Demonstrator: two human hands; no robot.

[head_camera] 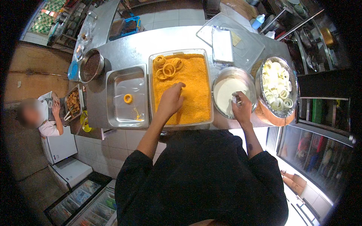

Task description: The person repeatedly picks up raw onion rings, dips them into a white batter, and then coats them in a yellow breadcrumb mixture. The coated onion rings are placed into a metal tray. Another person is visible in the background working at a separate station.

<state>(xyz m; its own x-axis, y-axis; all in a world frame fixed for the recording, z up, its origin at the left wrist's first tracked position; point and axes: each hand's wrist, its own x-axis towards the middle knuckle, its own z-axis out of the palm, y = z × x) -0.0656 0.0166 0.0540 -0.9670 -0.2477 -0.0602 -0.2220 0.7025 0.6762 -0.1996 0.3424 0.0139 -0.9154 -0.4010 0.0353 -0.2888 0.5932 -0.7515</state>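
Observation:
My left hand hovers over a clear rectangular tub of orange breadcrumbs. Its fingers are apart and nothing shows in them. Several crumbed onion rings lie at the tub's far left corner. Over a metal bowl of pale batter, my right hand pinches what looks like a batter-coated onion ring, partly hidden by the fingers. Farther right, a metal bowl holds many raw onion rings. One crumbed ring rests in the steel pan left of the tub.
A metal bowl of dark contents stands left of the pan. Beyond the batter lie a wrapped packet and a clear lid. At far left, a person is beside a tray of food pieces.

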